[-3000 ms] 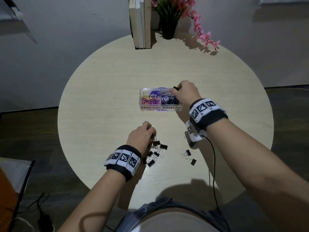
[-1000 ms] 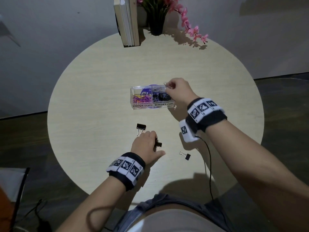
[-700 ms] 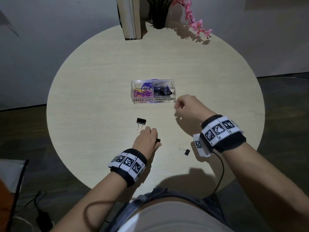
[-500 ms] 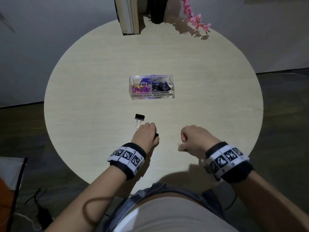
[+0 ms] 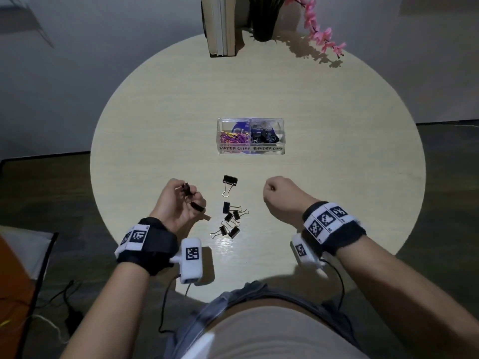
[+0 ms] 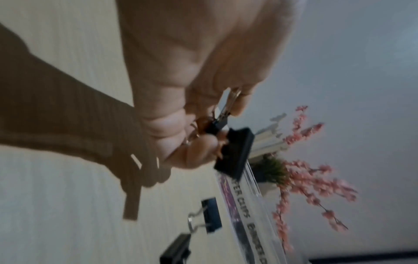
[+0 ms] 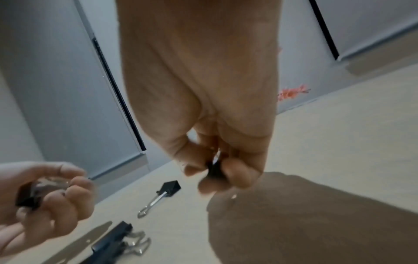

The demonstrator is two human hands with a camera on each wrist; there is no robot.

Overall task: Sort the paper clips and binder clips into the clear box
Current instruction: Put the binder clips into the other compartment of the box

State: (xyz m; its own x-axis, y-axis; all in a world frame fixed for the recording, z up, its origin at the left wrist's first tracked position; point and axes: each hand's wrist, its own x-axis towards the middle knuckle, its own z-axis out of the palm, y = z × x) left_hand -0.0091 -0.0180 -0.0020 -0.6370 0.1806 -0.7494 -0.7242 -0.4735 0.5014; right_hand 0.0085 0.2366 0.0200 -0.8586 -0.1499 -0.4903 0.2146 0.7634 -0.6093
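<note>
The clear box [image 5: 250, 150] stands mid-table, with coloured paper clips [image 5: 233, 138] in its left half and black binder clips [image 5: 264, 136] in its right half. My left hand [image 5: 190, 196] is turned palm up at the left and grips binder clips [image 6: 235, 151] in curled fingers. My right hand [image 5: 270, 189], a fist above the table, pinches one small black binder clip [image 7: 213, 171]. Between the hands lie one larger binder clip [image 5: 229, 183] and a cluster of several small binder clips [image 5: 230, 220].
Upright books [image 5: 221, 24] and a potted plant with pink blossoms [image 5: 318, 35] stand at the round table's far edge [image 5: 259, 45]. Cables hang from both wristbands over the near edge. Dark floor surrounds the table.
My left hand has lifted off the table and turned palm up, uncovering a cluster of small clips. My right hand has picked up the lone clip and risen forward.
</note>
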